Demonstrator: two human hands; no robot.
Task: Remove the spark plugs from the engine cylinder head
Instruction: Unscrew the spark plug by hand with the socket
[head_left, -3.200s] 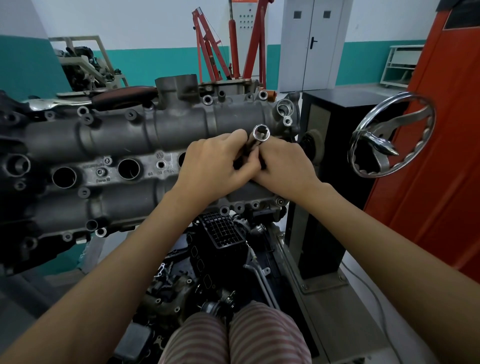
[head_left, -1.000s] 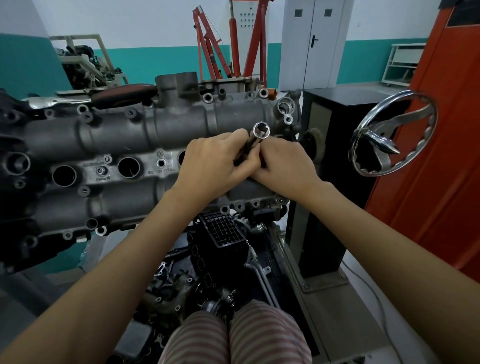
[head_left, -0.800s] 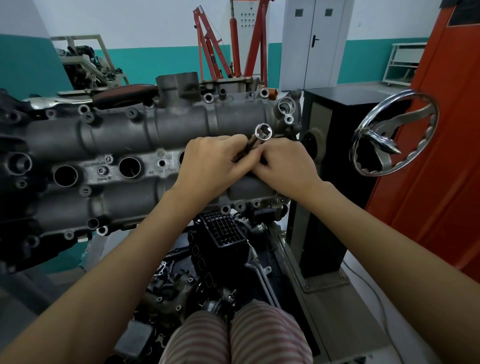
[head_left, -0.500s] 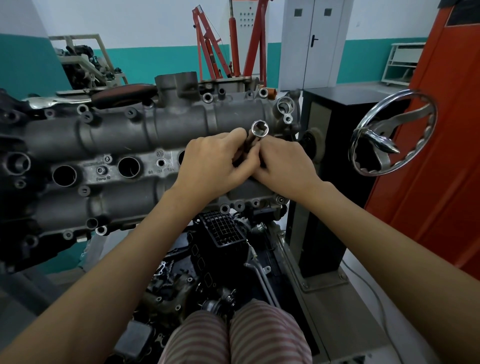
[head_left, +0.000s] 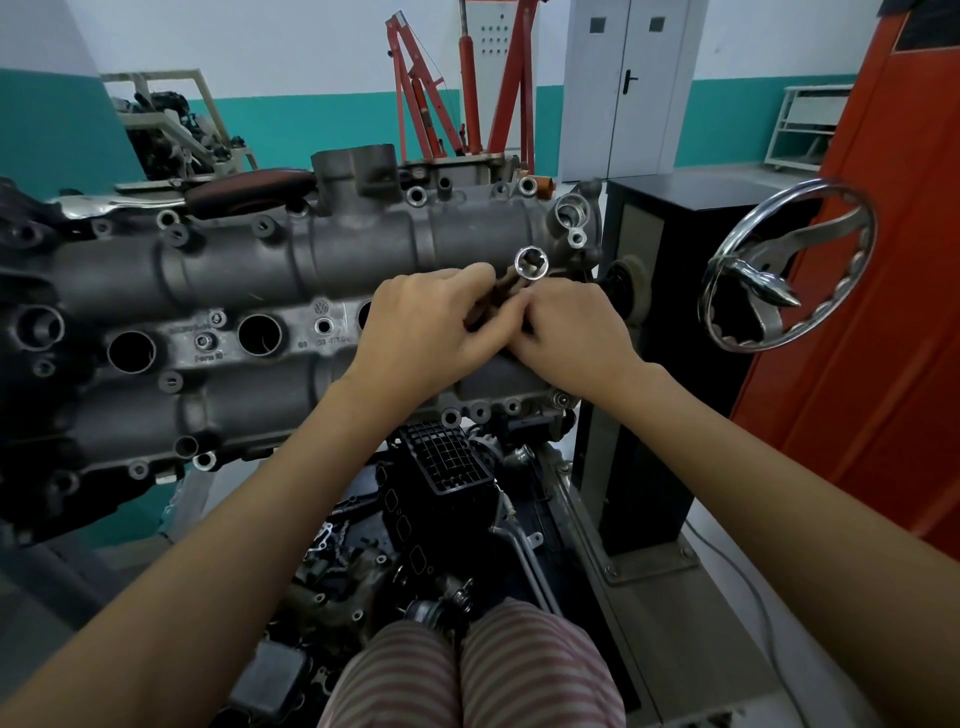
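A chrome handwheel (head_left: 787, 270) stands at three o'clock of the hands, red hoist legs (head_left: 415, 104) at twelve. The left hand (head_left: 431, 332) and right hand (head_left: 571, 338) meet knuckle to knuckle, both curled round a socket tool (head_left: 531, 263) tilted over the cylinder head (head_left: 234, 270). Two open plug wells (head_left: 260, 335) lie at nine o'clock.

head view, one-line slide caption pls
Both hands grip a socket tool over the engine cylinder head.
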